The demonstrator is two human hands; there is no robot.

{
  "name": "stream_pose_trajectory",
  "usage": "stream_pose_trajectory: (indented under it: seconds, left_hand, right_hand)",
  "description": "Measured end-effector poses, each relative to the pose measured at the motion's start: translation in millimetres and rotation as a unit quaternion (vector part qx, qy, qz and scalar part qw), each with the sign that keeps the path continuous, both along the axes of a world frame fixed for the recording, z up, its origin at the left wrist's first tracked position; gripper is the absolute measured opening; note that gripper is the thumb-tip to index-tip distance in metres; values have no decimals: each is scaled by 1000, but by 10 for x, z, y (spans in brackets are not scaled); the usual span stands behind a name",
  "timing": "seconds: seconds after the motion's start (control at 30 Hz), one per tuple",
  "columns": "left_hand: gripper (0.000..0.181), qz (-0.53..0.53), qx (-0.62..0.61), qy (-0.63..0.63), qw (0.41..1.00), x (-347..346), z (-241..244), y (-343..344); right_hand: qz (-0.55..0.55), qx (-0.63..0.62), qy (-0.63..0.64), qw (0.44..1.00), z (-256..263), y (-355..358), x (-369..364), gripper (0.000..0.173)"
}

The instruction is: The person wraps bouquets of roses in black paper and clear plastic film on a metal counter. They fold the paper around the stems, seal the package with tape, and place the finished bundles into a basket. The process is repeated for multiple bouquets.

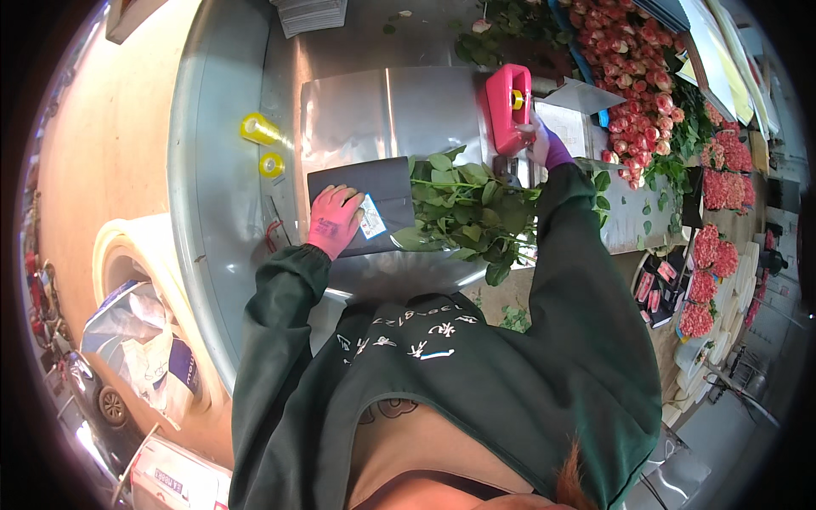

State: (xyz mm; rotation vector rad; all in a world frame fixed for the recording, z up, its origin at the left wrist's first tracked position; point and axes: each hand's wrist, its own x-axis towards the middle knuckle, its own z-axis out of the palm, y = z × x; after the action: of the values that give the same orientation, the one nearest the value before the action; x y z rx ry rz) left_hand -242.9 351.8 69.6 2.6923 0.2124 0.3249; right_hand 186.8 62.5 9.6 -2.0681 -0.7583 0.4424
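Observation:
My left hand (335, 218), in a pink glove, presses on a dark wrapping sleeve (360, 172) lying on the metal worktop. Beside its fingers the sleeve bears a white label with a blue border (372, 218). Leafy green rose stems (475, 204) stick out of the sleeve to the right; the flower heads are hidden inside. At the near end of a pink tape dispenser (500, 115), my right hand (544, 143) touches its side with the fingertips. Whether those fingers hold a strip of tape cannot be made out. A yellow tape roll (517, 99) sits in the dispenser.
Two yellow tape rolls, one on its side (259, 129) and one showing its ring (271, 165), lie at left near red-handled scissors (274, 234). Pink roses (637, 95) are heaped at the upper right. A grey stack (311, 16) stands at the far edge.

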Motion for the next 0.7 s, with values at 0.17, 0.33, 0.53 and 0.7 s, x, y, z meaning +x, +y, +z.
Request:
stream_pose_trajectory:
  seconds: [0.17,0.33,0.53,0.7]
  left_hand:
    - [31,9,10,16,1000,-88,-21,-19]
    - [31,5,5,11,1000,-68,24,5]
    - [32,22,-4,-3,1000,-62,-51,37]
    - [31,11,-9,-65,998,-67,-129,33]
  right_hand:
    - [-65,-18,111,992,96,-17,-128,32]
    - [-208,-211,-291,910,-83,-130,-934,32]
    - [-60,-258,-146,953,713,242,-944,25]
    - [491,-17,107,864,909,1381,-1987,28]
